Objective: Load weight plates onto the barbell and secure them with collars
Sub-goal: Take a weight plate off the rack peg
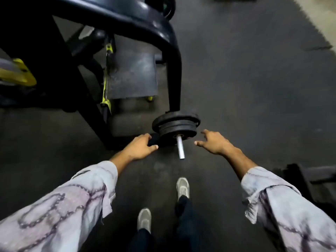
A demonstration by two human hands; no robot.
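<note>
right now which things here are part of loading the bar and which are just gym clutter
Part of the job:
- weight plates stacked on the bar
- bare bar end sticking out, no collar visible on it
- left hand, right hand, both open

Just lying about:
- black machine frame
- yellow-trimmed machine parts

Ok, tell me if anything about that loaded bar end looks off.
The stacked weight plates sit unevenly, edges not lined up. The bare sleeve end shows no collar. Both hands hover beside it.
</note>
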